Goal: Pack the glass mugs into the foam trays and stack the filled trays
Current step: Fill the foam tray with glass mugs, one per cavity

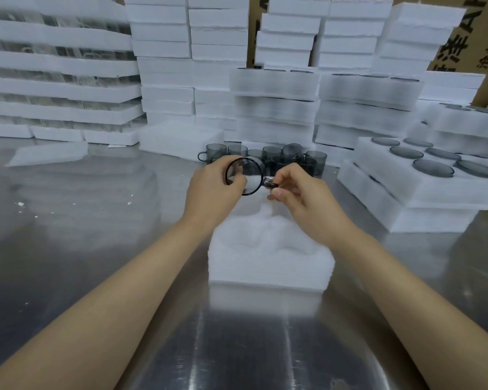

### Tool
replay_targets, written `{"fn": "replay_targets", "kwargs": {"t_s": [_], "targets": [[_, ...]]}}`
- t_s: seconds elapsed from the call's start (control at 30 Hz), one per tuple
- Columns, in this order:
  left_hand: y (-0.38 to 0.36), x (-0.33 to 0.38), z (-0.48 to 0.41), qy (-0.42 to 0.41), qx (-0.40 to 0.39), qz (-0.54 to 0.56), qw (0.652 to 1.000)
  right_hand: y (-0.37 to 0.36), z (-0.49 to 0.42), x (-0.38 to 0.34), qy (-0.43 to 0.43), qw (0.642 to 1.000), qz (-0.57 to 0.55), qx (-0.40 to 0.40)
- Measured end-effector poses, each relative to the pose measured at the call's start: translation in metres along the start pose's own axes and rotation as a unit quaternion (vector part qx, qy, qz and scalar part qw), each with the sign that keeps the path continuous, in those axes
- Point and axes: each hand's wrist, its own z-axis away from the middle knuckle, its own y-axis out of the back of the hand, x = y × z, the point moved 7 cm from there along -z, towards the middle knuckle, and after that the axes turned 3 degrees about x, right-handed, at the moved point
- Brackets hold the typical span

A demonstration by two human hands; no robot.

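Observation:
Both hands hold one smoky grey glass mug [247,175] tilted with its mouth toward me, above the far end of a white foam tray [271,257] on the steel table. My left hand [213,190] curls round the mug's body and rim. My right hand [296,194] pinches its handle. The tray's cup hollows that I can see hold nothing. A cluster of several more grey mugs [279,159] stands on the table just behind my hands.
At the right, stacked foam trays [414,192] hold grey glass pieces rim-up. Tall stacks of foam trays [276,105] line the back, with more [59,80] at the left. Cardboard boxes [479,38] stand behind. The steel table [96,220] carries foam crumbs.

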Motion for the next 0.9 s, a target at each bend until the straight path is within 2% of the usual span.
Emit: {"fn": "replay_targets", "kwargs": {"t_s": [0.13,0.27,0.37,0.47,0.53,0.6,0.67,0.77,0.9], "targets": [[0.0,-0.001,-0.002,-0.026,0.01,-0.019,0.999,-0.001,0.0,-0.006,0.026,0.998,0.053,-0.007],[-0.002,0.003,0.0,-0.03,-0.008,-0.03,0.999,0.001,0.0,-0.001,-0.008,1.0,0.0,0.019],[-0.013,0.005,0.001,-0.066,-0.103,-0.041,0.992,0.007,0.0,0.007,-0.055,0.993,-0.075,0.071],[-0.024,0.008,0.007,-0.099,-0.205,0.02,0.974,0.01,0.001,0.014,-0.088,0.983,-0.129,0.1],[-0.028,0.01,0.011,-0.108,-0.23,0.046,0.966,0.01,0.002,0.017,-0.094,0.98,-0.143,0.105],[-0.026,0.014,0.01,-0.132,-0.195,0.048,0.971,0.011,0.002,0.017,-0.093,0.977,-0.148,0.119],[-0.019,0.016,0.008,-0.143,-0.127,0.057,0.98,0.013,0.002,0.017,-0.089,0.976,-0.141,0.136],[-0.008,0.008,0.001,-0.113,-0.033,0.054,0.992,0.015,0.004,0.02,-0.095,0.975,-0.128,0.156],[-0.013,-0.016,-0.004,0.003,-0.047,0.119,0.992,0.016,0.005,0.023,-0.11,0.978,-0.087,0.152]]}}
